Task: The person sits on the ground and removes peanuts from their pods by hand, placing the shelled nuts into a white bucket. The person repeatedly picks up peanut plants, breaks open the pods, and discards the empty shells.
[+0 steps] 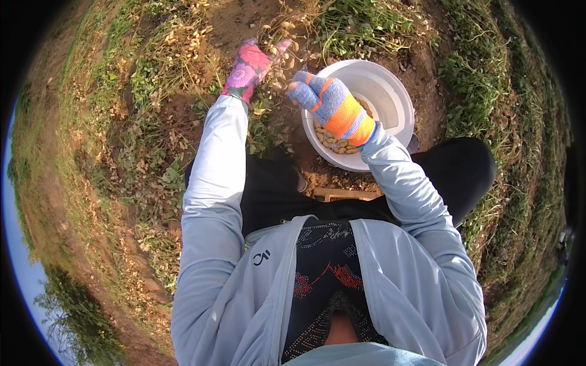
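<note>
My left hand (249, 71), in a pink floral glove, grips a peanut plant (286, 34) by its stems, with pods hanging among the roots. Close to its right, over the left rim of a white plastic bucket (405, 98), is my right hand (332, 105) in a blue and orange knit glove. Its fingers are curled together near the hanging pods; whether a pod is between them cannot be told. Loose peanuts (336, 142) lie on the bottom of the bucket, partly hidden by my right hand and wrist.
Pulled peanut plants with pods (178, 41) lie on the soil at the left. Green leafy plants (361, 23) lie beyond the bucket, and more rows (480, 87) run along the right. A wooden piece (343, 194) shows between my legs.
</note>
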### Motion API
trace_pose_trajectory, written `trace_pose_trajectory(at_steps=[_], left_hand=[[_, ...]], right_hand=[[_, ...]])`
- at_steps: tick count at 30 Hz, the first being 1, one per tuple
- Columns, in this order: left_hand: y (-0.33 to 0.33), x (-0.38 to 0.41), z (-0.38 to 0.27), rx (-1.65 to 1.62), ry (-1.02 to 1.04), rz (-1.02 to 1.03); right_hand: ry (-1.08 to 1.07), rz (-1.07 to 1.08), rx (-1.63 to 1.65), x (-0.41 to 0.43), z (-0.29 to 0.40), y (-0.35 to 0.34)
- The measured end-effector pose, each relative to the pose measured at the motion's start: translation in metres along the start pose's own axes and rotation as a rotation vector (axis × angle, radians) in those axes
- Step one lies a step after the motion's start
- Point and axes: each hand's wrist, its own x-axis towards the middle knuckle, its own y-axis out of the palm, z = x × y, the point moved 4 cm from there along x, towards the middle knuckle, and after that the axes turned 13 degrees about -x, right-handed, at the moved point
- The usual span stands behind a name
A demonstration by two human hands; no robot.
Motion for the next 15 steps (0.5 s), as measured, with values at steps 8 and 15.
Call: trace_pose_trajectory(at_steps=[8, 15], left_hand=[[0.023, 0.004, 0.038, -0.026, 0.365, 0.134], [0.034, -0.030, -0.032, 1.209, 0.373, 0.018]], right_hand=[[0.388, -0.294, -0.027, 0.029, -0.053, 0.016], [0.195, -0.269, -0.057, 0.032, -0.056, 0.029]])
